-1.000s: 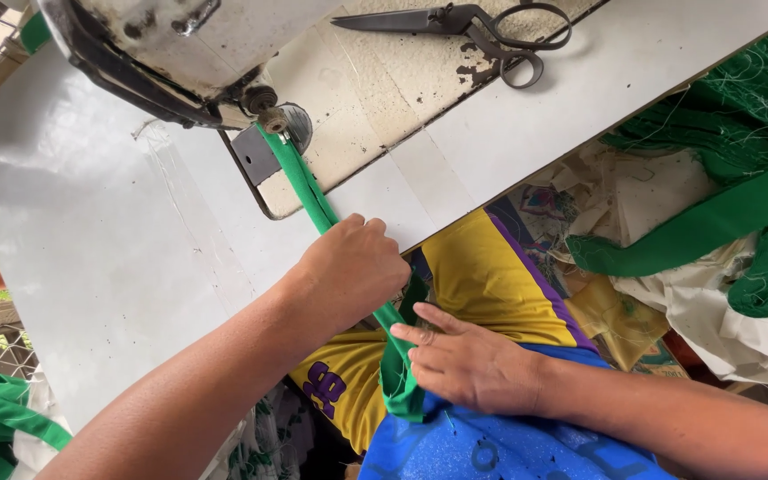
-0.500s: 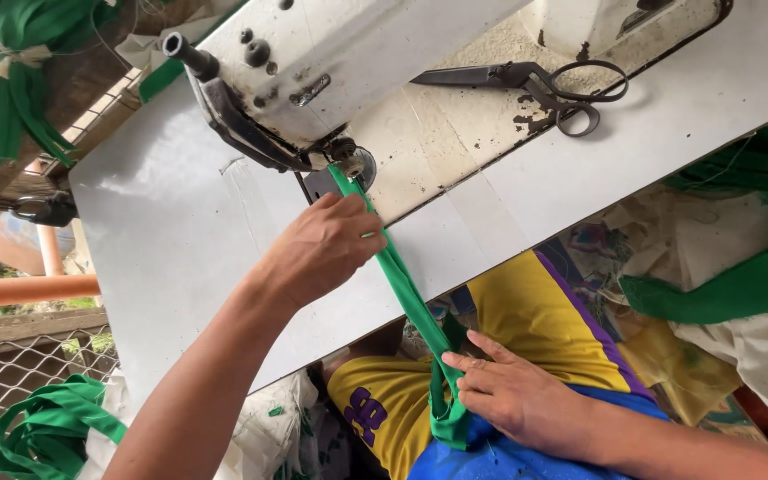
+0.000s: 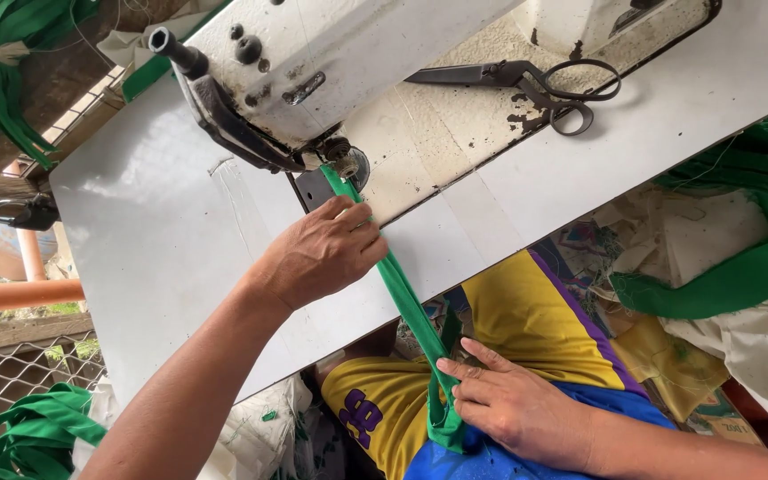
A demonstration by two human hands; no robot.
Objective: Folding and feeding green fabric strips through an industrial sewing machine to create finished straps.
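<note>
A narrow green fabric strip runs diagonally from the needle area of a worn white sewing machine, upper centre, down to the lower centre of the frame. The left hand, at centre, presses on the strip on the white table, fingers closed over it just below the presser foot. The right hand, lower right, pinches the strip's lower end over the lap. Black scissors lie upper right. The needle itself seems hidden. With fingertips so near it, a slip could catch them; uneven pull could skew the strip.
</note>
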